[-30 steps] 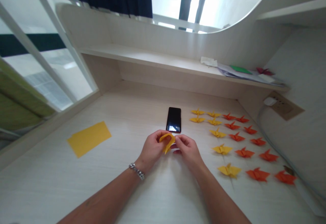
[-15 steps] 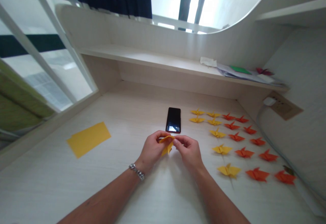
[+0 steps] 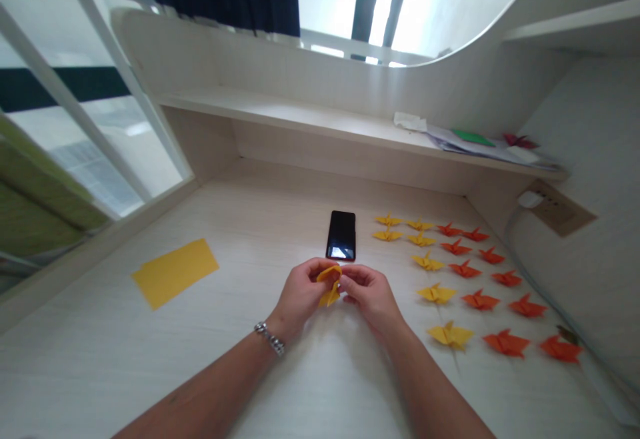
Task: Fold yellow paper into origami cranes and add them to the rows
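Observation:
A partly folded piece of yellow origami paper (image 3: 329, 296) is held above the desk between both hands. My left hand (image 3: 299, 292) pinches it from the left, thumb and fingers closed on its side. From the right, my right hand (image 3: 371, 294) grips its edge between thumb and index finger. The paper's upper flap curves over, and its far side is hidden by my fingers. Just beyond my fingertips lies a black phone (image 3: 341, 234) with a dark screen.
Rows of yellow paper cranes (image 3: 436, 294) and orange paper cranes (image 3: 481, 300) stand on the right. Yellow paper sheets (image 3: 176, 272) lie at the left. A shelf (image 3: 300, 114) with papers runs along the back; a cable (image 3: 535, 279) follows the right wall.
The yellow paper's upper flap now bends into a rounder curl between my hands. My right fingers have shifted slightly on its edge. The phone and cranes stay put.

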Demonstrator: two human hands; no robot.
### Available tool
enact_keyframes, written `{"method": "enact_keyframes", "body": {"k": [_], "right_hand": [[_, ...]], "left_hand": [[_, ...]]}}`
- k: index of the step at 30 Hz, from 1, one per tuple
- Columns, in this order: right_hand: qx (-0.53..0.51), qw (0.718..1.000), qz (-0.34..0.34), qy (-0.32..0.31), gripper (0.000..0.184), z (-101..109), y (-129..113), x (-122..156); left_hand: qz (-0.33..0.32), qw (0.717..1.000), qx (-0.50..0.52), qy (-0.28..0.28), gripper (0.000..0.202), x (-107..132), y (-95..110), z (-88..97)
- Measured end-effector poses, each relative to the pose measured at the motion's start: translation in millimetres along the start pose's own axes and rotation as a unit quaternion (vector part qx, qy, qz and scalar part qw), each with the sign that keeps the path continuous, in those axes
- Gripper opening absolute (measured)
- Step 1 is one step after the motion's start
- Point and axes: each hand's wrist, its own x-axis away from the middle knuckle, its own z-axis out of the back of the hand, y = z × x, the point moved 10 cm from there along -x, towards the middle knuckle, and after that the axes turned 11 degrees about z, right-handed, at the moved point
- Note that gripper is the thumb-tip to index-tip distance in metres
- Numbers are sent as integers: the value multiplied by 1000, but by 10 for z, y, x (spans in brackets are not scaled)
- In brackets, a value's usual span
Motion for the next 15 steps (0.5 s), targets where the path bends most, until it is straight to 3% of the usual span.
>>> {"method": "enact_keyframes", "body": {"k": [6, 15], "right_hand": [[57, 998, 29, 6, 34, 24, -60, -18], [34, 999, 9, 40, 32, 51, -77, 11]], "left_hand": [[-10, 1000, -22, -4, 27, 2, 11, -1], [3, 998, 33, -45, 29, 33, 28, -92]]}}
